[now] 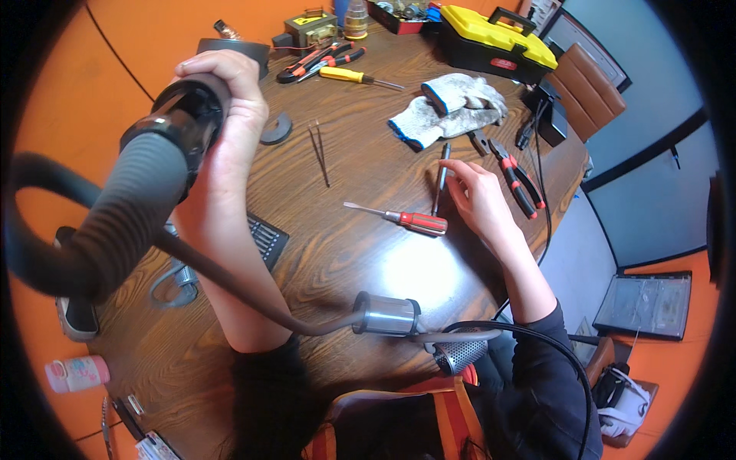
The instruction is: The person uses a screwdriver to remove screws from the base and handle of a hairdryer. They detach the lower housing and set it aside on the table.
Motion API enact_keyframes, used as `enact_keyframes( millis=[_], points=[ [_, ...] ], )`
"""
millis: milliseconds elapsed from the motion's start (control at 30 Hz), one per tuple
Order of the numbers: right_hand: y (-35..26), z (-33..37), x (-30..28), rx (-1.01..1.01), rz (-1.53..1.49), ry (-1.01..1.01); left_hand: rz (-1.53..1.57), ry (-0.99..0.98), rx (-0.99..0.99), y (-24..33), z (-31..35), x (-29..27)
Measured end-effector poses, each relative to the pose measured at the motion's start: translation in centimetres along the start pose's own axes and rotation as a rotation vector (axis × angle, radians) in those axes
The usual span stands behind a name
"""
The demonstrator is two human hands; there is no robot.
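My left hand [230,100], raised close to the camera, is wrapped around the dark cylindrical end of a fitting with a grey ribbed sleeve [142,184]. A thick cord loops out of the sleeve down to a silver cylinder [387,314] near the front edge. Over the table, my right hand [479,199] has its fingers apart and slightly bent. Its fingertips are at a slim black rod [437,195], pen-like in shape; whether they touch it I cannot tell. Just left lies a red-handled screwdriver [418,222]. Tweezers [320,157] rest between my hands.
Stained work gloves [452,111], pliers [517,180] and a black cable lie at the right. Farther back are a yellow screwdriver [345,74], more pliers [314,63] and a yellow-lidded toolbox [498,46]. A bit set [268,239] sits beside my left forearm; a perforated metal cylinder [460,354] is near my body.
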State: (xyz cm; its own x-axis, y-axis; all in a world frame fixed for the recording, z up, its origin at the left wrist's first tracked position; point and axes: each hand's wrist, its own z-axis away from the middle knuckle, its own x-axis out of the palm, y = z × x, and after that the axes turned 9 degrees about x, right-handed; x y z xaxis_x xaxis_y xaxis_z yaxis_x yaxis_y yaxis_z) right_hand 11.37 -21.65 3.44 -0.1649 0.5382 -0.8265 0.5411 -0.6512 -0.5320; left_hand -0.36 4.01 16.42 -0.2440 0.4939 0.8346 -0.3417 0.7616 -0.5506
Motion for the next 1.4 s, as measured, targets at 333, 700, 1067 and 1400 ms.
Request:
enact_keyframes(
  millis=[333, 700, 1067, 1400],
  points=[
    [-0.5, -1.0, 0.1, 0.298, -0.123, -0.188, -0.163, -0.064, 0.056, 1.7, -0.5, -0.4],
    [-8.9, -1.1, -8.6, -0.127, -0.996, 0.031, -0.400, 0.067, -0.078, -0.7, -0.6, -1.1],
    [-10.2, -0.4, -8.4, -0.364, -1.239, 0.433, -0.856, -0.150, 0.054, -1.8, -0.6, -1.1],
    [-5.5, -0.1, -6.5, -0.132, -1.279, 0.563, -1.134, -0.149, 0.037, -2.3, -2.4, -4.0]
  ],
)
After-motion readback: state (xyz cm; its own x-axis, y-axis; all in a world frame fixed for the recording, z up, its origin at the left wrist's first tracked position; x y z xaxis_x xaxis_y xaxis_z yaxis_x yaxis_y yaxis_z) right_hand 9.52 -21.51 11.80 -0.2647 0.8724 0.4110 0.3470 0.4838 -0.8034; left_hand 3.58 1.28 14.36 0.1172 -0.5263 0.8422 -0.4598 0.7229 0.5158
